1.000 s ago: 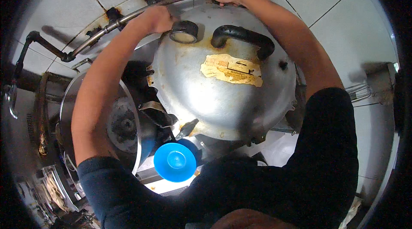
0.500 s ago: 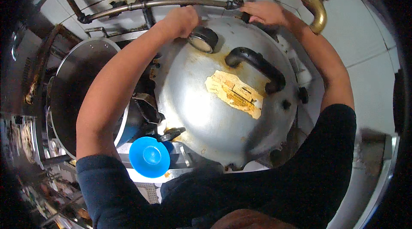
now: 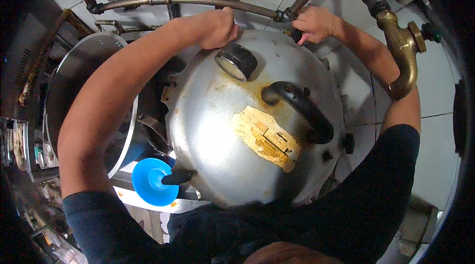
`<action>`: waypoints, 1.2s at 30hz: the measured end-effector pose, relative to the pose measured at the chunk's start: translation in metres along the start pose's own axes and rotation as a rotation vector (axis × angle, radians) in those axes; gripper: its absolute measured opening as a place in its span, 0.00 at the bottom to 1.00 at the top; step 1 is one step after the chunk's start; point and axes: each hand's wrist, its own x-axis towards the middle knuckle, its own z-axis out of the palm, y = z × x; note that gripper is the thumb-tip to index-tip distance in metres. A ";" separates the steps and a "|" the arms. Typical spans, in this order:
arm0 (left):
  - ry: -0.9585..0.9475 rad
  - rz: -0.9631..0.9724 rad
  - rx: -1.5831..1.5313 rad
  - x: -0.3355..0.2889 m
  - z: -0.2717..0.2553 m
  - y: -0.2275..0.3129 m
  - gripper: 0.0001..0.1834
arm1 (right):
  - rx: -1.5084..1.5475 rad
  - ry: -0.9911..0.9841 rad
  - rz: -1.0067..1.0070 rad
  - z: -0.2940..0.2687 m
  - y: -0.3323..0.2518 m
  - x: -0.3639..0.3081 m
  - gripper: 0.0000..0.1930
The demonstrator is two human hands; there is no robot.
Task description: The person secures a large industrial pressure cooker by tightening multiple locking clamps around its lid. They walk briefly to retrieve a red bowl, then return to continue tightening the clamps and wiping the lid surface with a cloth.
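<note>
A big domed metal pressure cooker lid (image 3: 208,115) fills the middle. It carries a round black-rimmed gauge (image 3: 232,64), a curved black handle (image 3: 299,110) and a torn yellowish label (image 3: 267,138). At the lid's far rim, just behind the gauge, my left hand (image 3: 217,29) is closed in a fist; what it grips is hidden. Further right along the same rim, my right hand (image 3: 315,23) is closed around a black knob (image 3: 297,35). More black knobs sit at the rim, one at the right (image 3: 349,144) and one at the near left (image 3: 178,177).
To the left stands a deep open metal pot (image 3: 74,71), partly behind my left forearm. A blue plastic bowl (image 3: 153,192) sits at the near left. A metal pipe (image 3: 208,0) runs along the tiled wall, and a brass tap (image 3: 403,51) hangs over my right arm.
The lid looks larger, with its handle and label lower in view. The tap appears further right and lower, the bowl further left. My right hand's fingers have curled more around the knob.
</note>
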 end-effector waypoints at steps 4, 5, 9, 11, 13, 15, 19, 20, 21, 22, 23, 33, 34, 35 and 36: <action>0.036 0.060 -0.017 -0.001 -0.003 -0.004 0.24 | 0.015 0.134 0.097 0.006 -0.010 -0.003 0.27; 0.008 0.052 -0.024 0.000 -0.007 -0.002 0.24 | 0.028 0.167 0.143 0.009 -0.014 -0.006 0.27; -0.032 0.103 0.026 0.001 -0.005 -0.012 0.22 | 0.056 0.164 0.296 0.005 -0.032 -0.003 0.27; -0.049 0.116 0.038 -0.001 -0.009 -0.008 0.22 | 0.060 0.121 0.367 0.000 -0.041 0.000 0.28; -0.070 0.127 0.054 0.000 -0.014 -0.005 0.22 | 0.055 0.068 0.463 -0.004 -0.049 0.002 0.28; -0.078 0.161 0.052 0.002 -0.012 -0.007 0.21 | 0.051 0.012 0.585 -0.006 -0.059 0.003 0.30; -0.098 0.230 0.078 0.009 -0.015 -0.012 0.21 | 0.056 -0.069 0.789 -0.018 -0.074 0.011 0.34; -0.109 0.237 0.102 0.011 -0.018 -0.009 0.22 | 0.069 -0.086 0.843 -0.017 -0.077 0.013 0.35; -0.123 0.234 0.100 0.009 -0.020 -0.009 0.22 | 0.077 -0.103 0.897 -0.020 -0.082 0.016 0.36; -0.132 0.235 0.104 0.009 -0.020 -0.011 0.22 | 0.088 -0.102 0.949 -0.024 -0.087 0.018 0.37; -0.141 0.235 0.107 0.010 -0.019 -0.010 0.22 | 0.100 -0.101 0.999 -0.027 -0.092 0.021 0.38; 0.123 -0.109 0.170 0.016 -0.031 -0.023 0.18 | 0.436 0.170 1.127 -0.031 -0.118 -0.011 0.29; 0.056 -0.127 0.116 -0.005 -0.067 0.015 0.16 | 0.388 0.313 1.080 -0.030 -0.132 -0.055 0.25; 0.000 -0.172 0.068 -0.037 -0.101 0.043 0.15 | 0.286 0.453 1.196 -0.055 -0.157 -0.064 0.22; 0.257 -0.096 0.229 -0.075 -0.102 0.029 0.24 | 0.215 0.642 1.302 -0.099 -0.195 -0.039 0.19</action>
